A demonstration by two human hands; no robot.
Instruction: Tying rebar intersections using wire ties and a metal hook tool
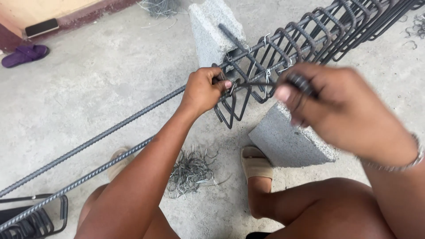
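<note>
Two blocks: grey concrete blocks (pixel 290 141) prop the rebar cage (pixel 283 48) above the floor.
Long bars: two ribbed rods (pixel 88 144) run lower left.
Right hand (pixel 349 110): blurred, fingers pinched on a dark hooked tool (pixel 301 83).
Left hand (pixel 202 90): fingers curled tight around a stirrup (pixel 230 108) (at the cage's near end).
Wire: cut tie-wire pile (pixel 190 170) between the feet.
Slipper: purple (pixel 24 54), upper left.

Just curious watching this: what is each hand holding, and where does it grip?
The left hand grips the rebar cage at its endmost stirrup's top. The right hand pinches a dark, blurred tool by its handle end.
</note>
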